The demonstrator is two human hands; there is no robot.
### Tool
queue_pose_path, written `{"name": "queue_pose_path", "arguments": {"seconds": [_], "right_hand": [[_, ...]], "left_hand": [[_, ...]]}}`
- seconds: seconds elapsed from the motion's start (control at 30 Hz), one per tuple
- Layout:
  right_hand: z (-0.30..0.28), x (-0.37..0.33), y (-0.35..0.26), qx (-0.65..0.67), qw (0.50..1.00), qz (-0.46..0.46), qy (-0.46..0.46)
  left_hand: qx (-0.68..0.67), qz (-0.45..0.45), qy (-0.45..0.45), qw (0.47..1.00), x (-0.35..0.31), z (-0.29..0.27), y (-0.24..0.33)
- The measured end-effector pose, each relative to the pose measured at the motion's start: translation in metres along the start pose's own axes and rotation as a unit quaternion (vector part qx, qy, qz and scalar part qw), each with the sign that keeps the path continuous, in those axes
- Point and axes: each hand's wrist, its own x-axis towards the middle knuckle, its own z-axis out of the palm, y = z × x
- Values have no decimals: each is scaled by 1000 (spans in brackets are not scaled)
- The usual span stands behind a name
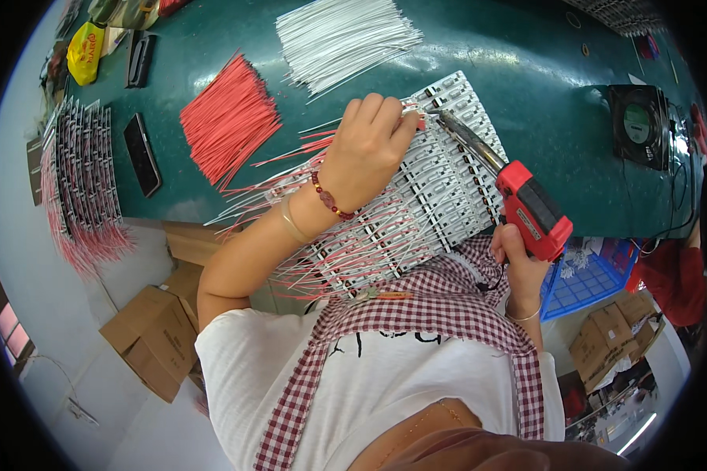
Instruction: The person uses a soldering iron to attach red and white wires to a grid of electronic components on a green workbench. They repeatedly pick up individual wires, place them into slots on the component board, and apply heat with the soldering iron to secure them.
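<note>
My left hand (367,149) is pinched over the upper part of a panel of small white circuit boards (456,184). A bit of red wire shows at its fingertips, though most of what it grips is hidden. A red-and-black soldering gun (536,213) is in my right hand (518,263), its fingers closed round the handle. The metal tip points up and left, close to my left fingertips at the panel. Many red and white wires (353,251) stick out from the panel's left and lower parts, some passing under my left forearm.
On the green table (526,47) lie a pile of red wires (229,118), a pile of white wires (342,43) and a phone (141,155). Wired panels (82,177) hang over the left edge. A black device (640,125) stands right, above a blue crate (581,290). Another person's red sleeve (672,282) shows.
</note>
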Motion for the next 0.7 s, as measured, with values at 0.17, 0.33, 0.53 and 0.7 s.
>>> {"name": "queue_pose_path", "arguments": {"seconds": [0.17,0.33,0.53,0.7], "right_hand": [[-6,2,5,-13,1000,-11,-17],[-11,4,23,-102,992,-76,-3],[-16,1,24,-99,990,-94,-15],[-8,-1,10,-39,998,-52,-3]], "left_hand": [[-4,1,-5,1000,-1,0,1],[3,-1,-3,1000,-1,0,3],[5,1,-1,1000,-1,0,5],[12,1,2,1000,-1,1,4]]}}
